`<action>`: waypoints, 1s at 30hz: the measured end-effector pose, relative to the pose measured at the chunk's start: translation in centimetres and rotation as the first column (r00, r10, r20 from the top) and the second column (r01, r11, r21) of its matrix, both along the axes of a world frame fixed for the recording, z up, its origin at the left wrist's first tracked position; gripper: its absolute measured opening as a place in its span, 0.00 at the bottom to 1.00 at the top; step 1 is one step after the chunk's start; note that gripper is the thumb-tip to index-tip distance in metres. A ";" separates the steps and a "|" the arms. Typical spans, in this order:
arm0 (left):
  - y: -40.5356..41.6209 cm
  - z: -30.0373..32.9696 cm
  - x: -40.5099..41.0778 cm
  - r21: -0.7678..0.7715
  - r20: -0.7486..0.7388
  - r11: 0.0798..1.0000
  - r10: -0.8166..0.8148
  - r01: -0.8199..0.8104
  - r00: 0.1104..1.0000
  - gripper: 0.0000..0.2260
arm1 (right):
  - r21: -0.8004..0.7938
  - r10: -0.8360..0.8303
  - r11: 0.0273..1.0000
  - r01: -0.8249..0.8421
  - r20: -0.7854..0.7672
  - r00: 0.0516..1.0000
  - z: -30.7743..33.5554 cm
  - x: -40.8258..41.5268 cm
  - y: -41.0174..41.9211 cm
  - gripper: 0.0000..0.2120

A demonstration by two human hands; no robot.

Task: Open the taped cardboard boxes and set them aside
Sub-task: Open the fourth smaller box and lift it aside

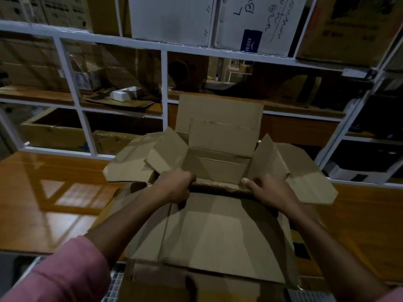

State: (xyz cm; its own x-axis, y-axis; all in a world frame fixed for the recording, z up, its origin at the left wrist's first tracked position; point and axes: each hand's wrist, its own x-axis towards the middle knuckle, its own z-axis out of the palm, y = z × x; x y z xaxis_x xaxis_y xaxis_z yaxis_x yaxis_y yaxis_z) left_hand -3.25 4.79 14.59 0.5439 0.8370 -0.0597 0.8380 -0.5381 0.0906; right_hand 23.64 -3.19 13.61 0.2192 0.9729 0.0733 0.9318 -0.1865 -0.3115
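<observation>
An opened brown cardboard box (220,149) stands on the wooden table (43,192) in front of me, its flaps spread to the left, right, far side and near side. The inside looks empty. My left hand (174,185) grips the near rim at its left corner. My right hand (268,188) holds the same rim at the right corner, thumb resting on top. The large near flap (213,236) hangs down toward me between my forearms.
A white-framed shelving rack (164,88) rises behind the table, packed with cardboard boxes, white cartons (172,18) and a small white box (125,94). A metal grille (116,282) shows at the bottom edge. Glossy tabletop stretches left and right of the box.
</observation>
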 end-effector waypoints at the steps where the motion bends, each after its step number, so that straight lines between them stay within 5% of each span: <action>1: -0.3 -0.1 0.4 0.002 0.000 1.000 -0.021 0.021 1.000 0.14 | 0.032 0.008 0.999 -0.008 0.008 1.000 0.0 -0.1 -0.2 0.22; 6: -1.7 -0.6 1.8 -0.105 -0.095 0.994 -0.044 0.034 0.994 0.18 | 0.130 0.014 0.991 -0.017 0.029 0.999 -1.2 0.1 -1.3 0.22; 9: -2.6 -1.4 2.2 0.027 0.001 0.999 -0.041 0.041 0.999 0.27 | 0.216 0.021 0.976 -0.031 0.048 0.999 -2.4 0.7 -2.0 0.22; 13: -4.2 -2.0 4.5 0.232 0.190 0.968 -0.141 0.095 0.972 0.27 | 0.380 0.013 0.925 -0.028 0.041 0.999 -2.7 1.1 -2.9 0.24; 22: -9.9 -2.5 16.0 0.331 0.352 0.891 -0.422 0.311 0.835 0.26 | 0.504 -0.104 0.862 0.058 0.064 0.992 -2.9 5.0 -8.7 0.26; 30: -16.7 -3.0 30.9 0.369 0.274 0.804 -0.574 0.467 0.771 0.31 | 0.519 -0.327 0.805 0.289 -0.019 0.945 -4.9 18.5 -19.2 0.30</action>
